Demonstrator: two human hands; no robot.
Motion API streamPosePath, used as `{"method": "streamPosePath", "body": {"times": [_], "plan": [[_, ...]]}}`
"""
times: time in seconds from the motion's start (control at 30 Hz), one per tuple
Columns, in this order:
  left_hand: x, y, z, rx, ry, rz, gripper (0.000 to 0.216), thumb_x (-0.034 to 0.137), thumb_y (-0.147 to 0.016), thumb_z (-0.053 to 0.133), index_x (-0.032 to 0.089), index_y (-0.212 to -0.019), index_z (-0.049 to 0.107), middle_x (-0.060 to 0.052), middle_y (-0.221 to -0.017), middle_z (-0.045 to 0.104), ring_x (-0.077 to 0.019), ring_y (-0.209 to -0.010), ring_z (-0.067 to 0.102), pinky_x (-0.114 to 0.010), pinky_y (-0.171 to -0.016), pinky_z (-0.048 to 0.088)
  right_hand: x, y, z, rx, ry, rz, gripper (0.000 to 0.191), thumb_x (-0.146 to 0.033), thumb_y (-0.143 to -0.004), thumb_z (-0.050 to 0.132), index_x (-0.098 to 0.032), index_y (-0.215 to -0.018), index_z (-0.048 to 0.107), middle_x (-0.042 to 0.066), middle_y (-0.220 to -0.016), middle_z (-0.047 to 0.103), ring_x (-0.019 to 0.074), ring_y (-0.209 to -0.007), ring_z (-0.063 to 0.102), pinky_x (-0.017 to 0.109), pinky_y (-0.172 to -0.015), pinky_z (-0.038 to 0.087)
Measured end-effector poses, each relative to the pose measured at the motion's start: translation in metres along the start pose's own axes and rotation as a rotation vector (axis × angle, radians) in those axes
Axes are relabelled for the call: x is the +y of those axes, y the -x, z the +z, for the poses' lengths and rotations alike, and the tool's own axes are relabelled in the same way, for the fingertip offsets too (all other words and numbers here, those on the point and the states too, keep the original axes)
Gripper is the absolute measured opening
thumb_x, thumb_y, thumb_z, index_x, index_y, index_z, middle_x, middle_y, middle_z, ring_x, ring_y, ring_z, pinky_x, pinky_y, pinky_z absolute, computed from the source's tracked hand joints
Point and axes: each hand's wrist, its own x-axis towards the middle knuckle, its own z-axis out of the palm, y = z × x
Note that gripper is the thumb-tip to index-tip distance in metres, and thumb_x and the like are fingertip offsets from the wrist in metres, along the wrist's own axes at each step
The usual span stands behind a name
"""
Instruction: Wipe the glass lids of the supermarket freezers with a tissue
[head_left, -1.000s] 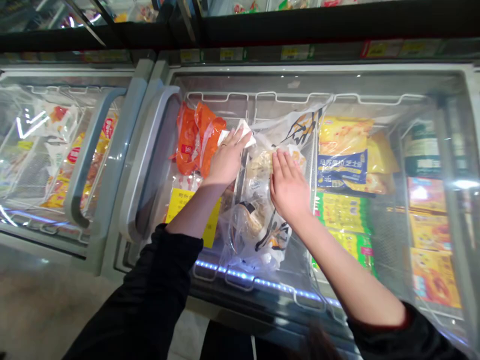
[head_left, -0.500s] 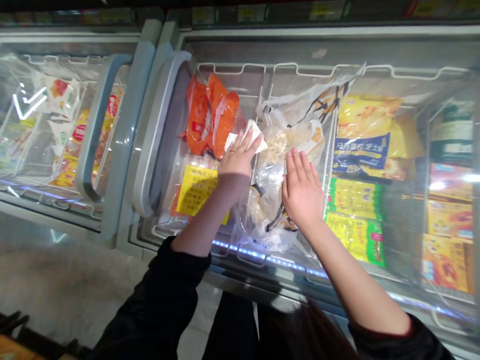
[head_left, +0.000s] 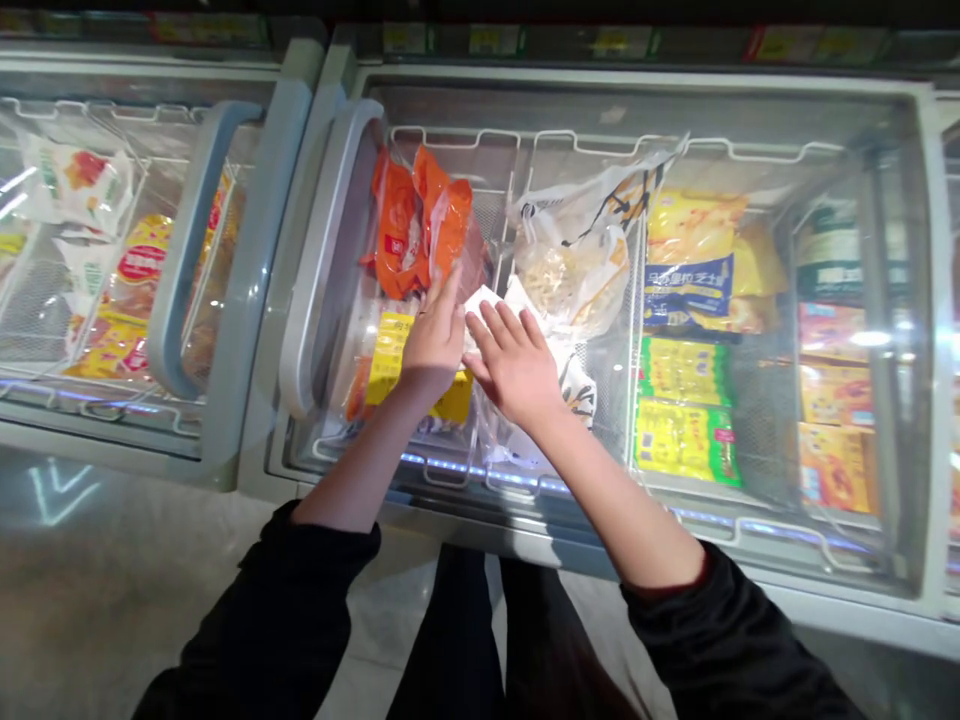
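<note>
Both my hands reach into an open chest freezer [head_left: 480, 85]. My left hand [head_left: 435, 335] lies flat with fingers stretched, just below the orange packets [head_left: 420, 225] and above a bag with a yellow label [head_left: 394, 355]. A small white card [head_left: 480, 300] sits between the two hands, touching the fingertips. My right hand [head_left: 514, 360] is spread open, palm down, over clear bags with black brush marks [head_left: 585, 250] in the middle basket. Neither hand grips anything.
Wire dividers [head_left: 499, 225] split the freezer into baskets. Yellow and green packets [head_left: 686, 400] fill the right basket, under a slid-back glass lid [head_left: 862, 330]. A grey lid handle [head_left: 322, 250] stands at the left, beside a second closed freezer [head_left: 112, 270]. Floor lies below.
My right hand moved left and met the left hand by the white card. My left hand drew back toward me, off the basket divider. The camera view shifted slightly.
</note>
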Motion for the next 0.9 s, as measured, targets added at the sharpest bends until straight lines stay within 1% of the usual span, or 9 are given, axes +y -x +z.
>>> {"method": "streamPosePath", "body": {"times": [0.13,0.2,0.3,0.43,0.53,0.63,0.7,0.8,0.9], "plan": [[-0.008,0.024,0.01,-0.007,-0.054,0.026,0.066,0.014,-0.108,0.033,0.022,-0.173,0.03,-0.004,-0.177,0.042,-0.0198,-0.168,0.028,-0.043,-0.138,0.03,-0.003,0.025,0.007,0.029,0.023,0.147,0.06,-0.039,-0.114,0.036,-0.019,-0.171,0.041,0.008,-0.18,0.033,0.0284,-0.168,0.03,0.054,-0.137,0.027],[-0.006,0.032,0.011,0.058,-0.074,-0.013,0.07,0.012,-0.107,0.03,0.029,-0.175,0.025,0.003,-0.178,0.039,-0.0147,-0.167,0.027,-0.039,-0.137,0.033,-0.009,0.054,0.012,0.033,0.033,0.225,0.06,-0.037,-0.115,0.033,-0.021,-0.172,0.038,0.006,-0.18,0.031,0.0278,-0.168,0.028,0.053,-0.137,0.027],[-0.004,0.036,0.009,0.096,-0.09,-0.059,0.078,0.008,-0.104,0.03,0.038,-0.175,0.02,0.011,-0.178,0.035,-0.0116,-0.167,0.029,-0.037,-0.136,0.037,-0.021,0.079,0.018,-0.04,0.023,0.177,0.059,-0.035,-0.115,0.033,-0.026,-0.173,0.035,0.001,-0.179,0.033,0.0267,-0.169,0.027,0.053,-0.137,0.027],[-0.008,0.031,0.009,0.057,-0.043,-0.003,0.073,0.011,-0.104,0.034,0.032,-0.174,0.028,0.005,-0.177,0.04,-0.0176,-0.167,0.029,-0.045,-0.138,0.035,-0.011,0.047,0.012,-0.077,0.007,0.051,0.059,-0.037,-0.114,0.034,-0.028,-0.173,0.036,-0.001,-0.178,0.035,0.0243,-0.168,0.03,0.05,-0.138,0.025],[-0.009,0.028,0.011,0.053,-0.029,-0.001,0.07,0.01,-0.104,0.036,0.027,-0.172,0.033,-0.002,-0.175,0.044,-0.0211,-0.167,0.03,-0.049,-0.139,0.03,0.002,0.031,0.007,-0.008,0.017,0.118,0.06,-0.037,-0.115,0.032,-0.025,-0.174,0.033,0.001,-0.179,0.036,0.0242,-0.167,0.03,0.051,-0.138,0.025],[-0.005,0.027,0.011,0.02,-0.048,-0.013,0.071,0.009,-0.103,0.036,0.026,-0.172,0.035,-0.005,-0.175,0.045,-0.0226,-0.167,0.032,-0.051,-0.14,0.028,-0.009,0.054,0.013,0.031,0.035,0.231,0.06,-0.034,-0.115,0.029,-0.021,-0.173,0.033,0.004,-0.179,0.035,0.0264,-0.168,0.029,0.052,-0.136,0.026],[-0.003,0.027,0.01,0.011,-0.05,-0.013,0.069,0.01,-0.103,0.036,0.026,-0.171,0.038,-0.005,-0.174,0.046,-0.0227,-0.167,0.031,-0.051,-0.14,0.027,-0.025,0.073,0.019,0.004,0.04,0.238,0.059,-0.033,-0.115,0.029,-0.021,-0.173,0.035,0.003,-0.179,0.035,0.027,-0.168,0.029,0.053,-0.136,0.028],[-0.003,0.027,0.011,0.02,-0.029,-0.001,0.068,0.01,-0.103,0.036,0.025,-0.169,0.041,-0.005,-0.174,0.046,-0.0222,-0.167,0.031,-0.049,-0.14,0.027,-0.035,0.066,0.02,-0.072,0.025,0.105,0.059,-0.033,-0.115,0.03,-0.023,-0.172,0.037,0.001,-0.178,0.035,0.025,-0.168,0.028,0.051,-0.137,0.027],[-0.006,0.027,0.013,0.037,-0.02,0.01,0.068,0.01,-0.102,0.037,0.024,-0.169,0.041,-0.004,-0.175,0.045,-0.0213,-0.166,0.032,-0.047,-0.139,0.028,-0.011,0.022,0.009,-0.127,0.022,-0.044,0.058,-0.037,-0.115,0.031,-0.023,-0.171,0.041,-0.001,-0.178,0.037,0.0229,-0.168,0.029,0.047,-0.139,0.023]]}}
